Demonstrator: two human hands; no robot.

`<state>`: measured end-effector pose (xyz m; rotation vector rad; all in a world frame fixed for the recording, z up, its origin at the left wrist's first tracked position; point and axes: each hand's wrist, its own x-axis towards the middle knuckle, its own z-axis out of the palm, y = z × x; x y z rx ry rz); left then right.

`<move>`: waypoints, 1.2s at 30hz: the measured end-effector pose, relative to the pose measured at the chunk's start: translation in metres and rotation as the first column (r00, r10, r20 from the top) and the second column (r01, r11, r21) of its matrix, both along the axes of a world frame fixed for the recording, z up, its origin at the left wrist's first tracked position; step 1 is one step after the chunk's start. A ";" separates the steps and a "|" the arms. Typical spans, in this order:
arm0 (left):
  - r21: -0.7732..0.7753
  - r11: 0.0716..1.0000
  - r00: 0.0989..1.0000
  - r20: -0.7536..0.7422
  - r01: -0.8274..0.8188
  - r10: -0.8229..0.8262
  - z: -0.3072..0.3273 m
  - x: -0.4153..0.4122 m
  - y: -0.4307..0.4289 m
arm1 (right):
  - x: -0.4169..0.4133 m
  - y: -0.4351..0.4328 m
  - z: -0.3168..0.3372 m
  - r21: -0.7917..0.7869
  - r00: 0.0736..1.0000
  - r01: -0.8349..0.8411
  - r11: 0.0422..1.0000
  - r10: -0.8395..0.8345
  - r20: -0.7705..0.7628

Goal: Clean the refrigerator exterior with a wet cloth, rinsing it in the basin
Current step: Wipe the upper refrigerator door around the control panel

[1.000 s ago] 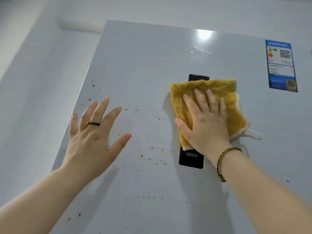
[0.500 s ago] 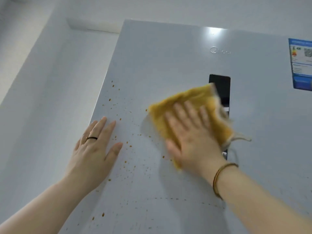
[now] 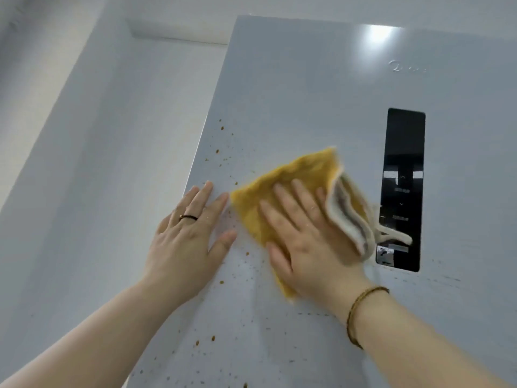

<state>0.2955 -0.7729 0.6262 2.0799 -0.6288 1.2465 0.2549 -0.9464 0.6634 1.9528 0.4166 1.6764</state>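
Nearest, the right hand (image 3: 310, 242) lies flat on the yellow cloth (image 3: 302, 172), fingers straight and spread. Its grip is apart, pressing rather than clutching, and a cord bracelet (image 3: 363, 312) rings the wrist. The left hand (image 3: 187, 242), wearing a dark ring (image 3: 188, 217), also has its grip apart, the palm laid flat against the bare refrigerator door (image 3: 307, 93), further left of the control panel (image 3: 402, 152) than the cloth.

The cloth is spread on the door just left of the control panel. Its right edge is folded up to show a pale backing, and its pale hanging loop (image 3: 397, 233) overlaps the panel's lower part. It looks soft, light and limp, probably damp, and should slide readily on the glossy door. A flat palm on its middle should steer it best; a bunched handful would suit carrying.

Brown specks (image 3: 222, 127) dot the door left of and below the panel. No basin or other container is in view.
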 end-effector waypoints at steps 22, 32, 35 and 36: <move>-0.552 0.696 0.802 -0.081 0.459 -0.592 -0.047 0.012 0.036 | 0.006 0.024 0.042 0.310 0.999 -0.014 0.951 -0.002 0.051; -0.663 0.612 0.703 -0.179 0.431 -0.689 -0.073 0.017 0.052 | 0.013 0.045 0.050 -0.143 0.994 0.084 0.986 -0.092 -0.055; -0.640 0.635 0.710 -0.192 0.434 -0.678 -0.076 0.016 0.053 | 0.003 0.046 0.091 0.322 0.981 0.190 0.927 -0.170 -0.090; -0.642 0.632 0.709 -0.190 0.434 -0.679 -0.076 0.016 0.052 | 0.001 0.049 0.095 0.391 0.979 0.204 0.897 -0.185 -0.088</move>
